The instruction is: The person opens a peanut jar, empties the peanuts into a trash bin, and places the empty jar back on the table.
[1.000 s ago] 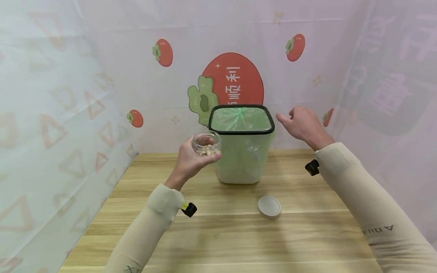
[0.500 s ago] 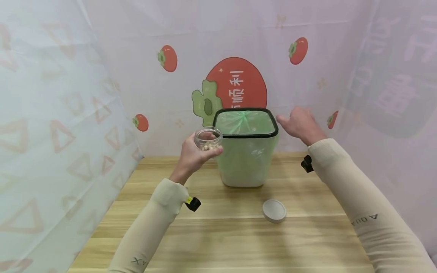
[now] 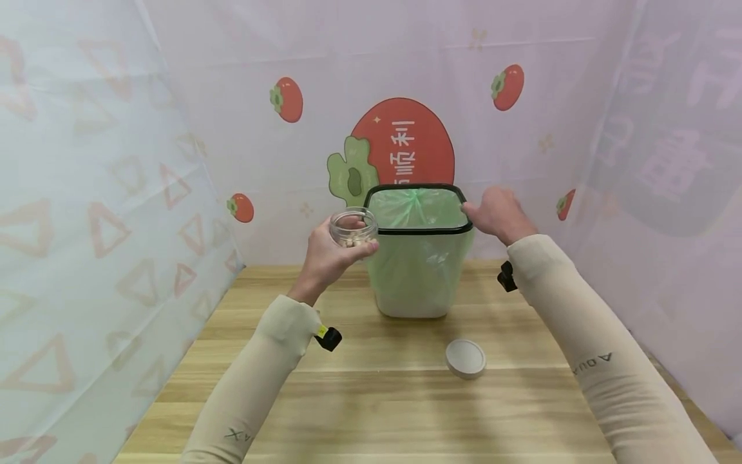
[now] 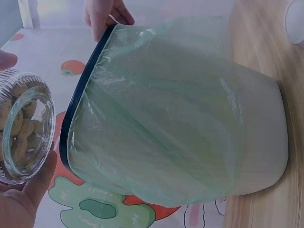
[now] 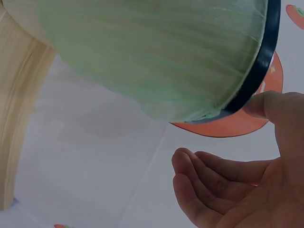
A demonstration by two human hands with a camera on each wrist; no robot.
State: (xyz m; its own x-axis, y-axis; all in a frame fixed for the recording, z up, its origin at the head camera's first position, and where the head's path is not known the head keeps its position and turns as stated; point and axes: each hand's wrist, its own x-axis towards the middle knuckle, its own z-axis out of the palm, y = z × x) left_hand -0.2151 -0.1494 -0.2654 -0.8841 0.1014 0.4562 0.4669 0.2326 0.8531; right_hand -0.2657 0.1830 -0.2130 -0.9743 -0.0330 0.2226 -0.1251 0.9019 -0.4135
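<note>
My left hand [image 3: 329, 252] grips a clear glass jar [image 3: 353, 225] with its mouth up, to the left of the bin's rim. Several small tan rounded pieces [image 4: 21, 137] show through the jar's base in the left wrist view. A pale bin [image 3: 413, 303] lined with a thin green bag [image 3: 420, 261] stands on the table, a black rim ring [image 3: 417, 230] round its top. At the right side of that ring is my right hand [image 3: 497, 212], holding nothing. Its thumb tip [image 5: 256, 105] meets the ring, while the other fingers [image 5: 209, 178] are loosely bent below, apart from the bin.
A round white lid [image 3: 466, 358] lies on the wooden table [image 3: 371, 412] in front of the bin, slightly right. Behind stands a fabric backdrop [image 3: 406, 71] with printed red fruit, and similar cloth walls hang at both sides.
My right hand has moved left and slightly down to the bin's rim. The left hand still holds the jar, slightly higher. The head view has shifted a little.
</note>
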